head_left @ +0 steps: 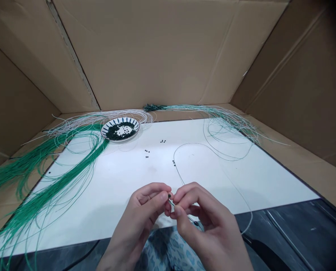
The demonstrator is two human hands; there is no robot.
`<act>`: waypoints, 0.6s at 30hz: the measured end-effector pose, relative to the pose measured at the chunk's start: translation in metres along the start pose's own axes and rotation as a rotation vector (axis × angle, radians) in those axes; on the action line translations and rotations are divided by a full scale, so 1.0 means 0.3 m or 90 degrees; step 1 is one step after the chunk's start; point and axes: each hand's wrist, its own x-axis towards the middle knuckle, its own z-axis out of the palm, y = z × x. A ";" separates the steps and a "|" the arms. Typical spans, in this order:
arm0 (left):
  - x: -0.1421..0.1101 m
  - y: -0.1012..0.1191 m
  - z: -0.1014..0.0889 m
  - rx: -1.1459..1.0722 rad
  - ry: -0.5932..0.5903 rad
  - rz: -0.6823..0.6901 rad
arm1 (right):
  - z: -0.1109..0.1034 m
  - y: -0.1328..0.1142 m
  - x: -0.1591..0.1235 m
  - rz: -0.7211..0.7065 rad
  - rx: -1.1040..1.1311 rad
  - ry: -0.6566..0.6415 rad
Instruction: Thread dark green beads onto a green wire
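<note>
Pinching a dark bead [169, 196] between thumb and forefinger of the left hand [143, 210]; clamping a pale cord [171, 203], just beside it, in the fingertips of the right hand [204, 218]. Working above the near edge of a white board [119, 177], with loose beads [147, 151] beyond, green strands [74, 175] to the left, a bead-filled plate [118, 121] far left and a cord bundle [184, 108] far right.

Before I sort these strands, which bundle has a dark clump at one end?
The pale-green bundle right of the bead plate: its left end carries the clump; none shows on the white bundle or green bundles.
</note>
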 end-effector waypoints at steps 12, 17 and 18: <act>-0.007 0.003 0.001 -0.027 -0.014 -0.001 | 0.010 -0.006 -0.008 0.029 0.038 0.023; -0.001 0.000 0.004 -0.035 -0.014 -0.012 | 0.009 -0.009 -0.008 0.041 0.043 0.010; -0.001 -0.001 0.004 -0.036 -0.014 -0.013 | 0.010 -0.009 -0.009 0.044 0.045 0.008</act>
